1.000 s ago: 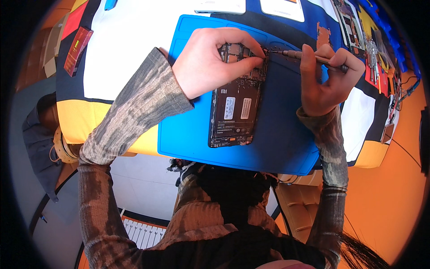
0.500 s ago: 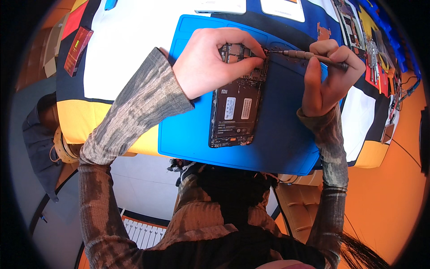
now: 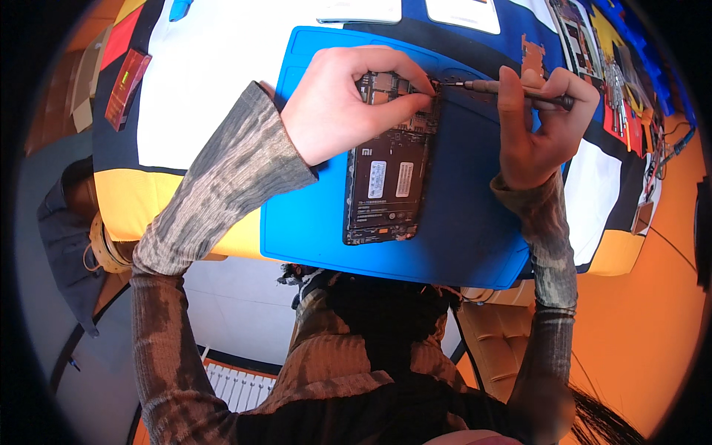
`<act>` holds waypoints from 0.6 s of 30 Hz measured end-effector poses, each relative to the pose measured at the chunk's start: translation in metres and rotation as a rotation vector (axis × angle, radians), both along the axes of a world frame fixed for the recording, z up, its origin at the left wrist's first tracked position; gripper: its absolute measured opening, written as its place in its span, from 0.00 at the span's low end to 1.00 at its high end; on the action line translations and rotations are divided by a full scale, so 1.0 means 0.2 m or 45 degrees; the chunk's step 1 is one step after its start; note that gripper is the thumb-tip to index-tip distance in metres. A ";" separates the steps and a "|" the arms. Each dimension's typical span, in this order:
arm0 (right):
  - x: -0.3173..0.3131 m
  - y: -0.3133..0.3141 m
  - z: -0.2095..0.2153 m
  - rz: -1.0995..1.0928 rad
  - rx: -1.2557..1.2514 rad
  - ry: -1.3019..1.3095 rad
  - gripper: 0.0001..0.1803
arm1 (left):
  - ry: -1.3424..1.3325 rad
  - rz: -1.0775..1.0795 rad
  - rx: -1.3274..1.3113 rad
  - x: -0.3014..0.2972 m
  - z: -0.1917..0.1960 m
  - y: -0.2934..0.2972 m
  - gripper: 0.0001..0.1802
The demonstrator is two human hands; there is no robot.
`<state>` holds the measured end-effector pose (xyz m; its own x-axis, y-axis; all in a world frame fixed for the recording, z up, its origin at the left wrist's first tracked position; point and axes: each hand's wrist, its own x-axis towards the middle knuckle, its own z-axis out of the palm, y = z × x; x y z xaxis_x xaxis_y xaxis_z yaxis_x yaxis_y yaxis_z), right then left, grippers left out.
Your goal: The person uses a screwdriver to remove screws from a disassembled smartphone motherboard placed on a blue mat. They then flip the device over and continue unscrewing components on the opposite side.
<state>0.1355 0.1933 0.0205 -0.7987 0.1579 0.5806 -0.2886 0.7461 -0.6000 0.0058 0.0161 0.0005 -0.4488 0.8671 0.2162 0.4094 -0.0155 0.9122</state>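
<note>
A smartphone [image 3: 389, 204] with its back off lies on a blue work mat [image 3: 475, 208], its battery and circuit boards exposed. My left hand [image 3: 334, 107] reaches over the phone's upper part, thumb and forefinger pinched at its top right corner. What sits between those fingertips, if anything, is too small to make out. My right hand [image 3: 545, 137] grips a slim screwdriver [image 3: 493, 87], held nearly level, with its tip pointing left close to the left fingertips. Whether the tip touches the phone cannot be seen clearly.
Two pale, flat devices [image 3: 463, 13] lie beyond the mat's far edge. At the right stand a copper-coloured metal plate [image 3: 532, 55], an opened device [image 3: 577, 37] and several thin tools [image 3: 615, 89]. A red box [image 3: 126, 89] lies at the table's left.
My right fingers have shifted on the screwdriver, the forefinger now straighter and raised. The tip has moved slightly left. My left hand keeps its pinch at the phone's corner.
</note>
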 end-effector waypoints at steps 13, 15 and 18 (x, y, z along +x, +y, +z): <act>-0.03 0.03 -0.03 0.133 0.038 0.205 0.19 | 0.007 0.020 0.039 0.00 -0.01 0.01 0.07; -0.03 0.02 -0.02 0.120 0.077 0.200 0.19 | -0.001 0.025 0.027 0.00 -0.01 0.01 0.07; -0.02 0.02 -0.01 0.065 0.097 0.114 0.19 | 0.003 0.017 0.022 0.00 -0.01 0.00 0.07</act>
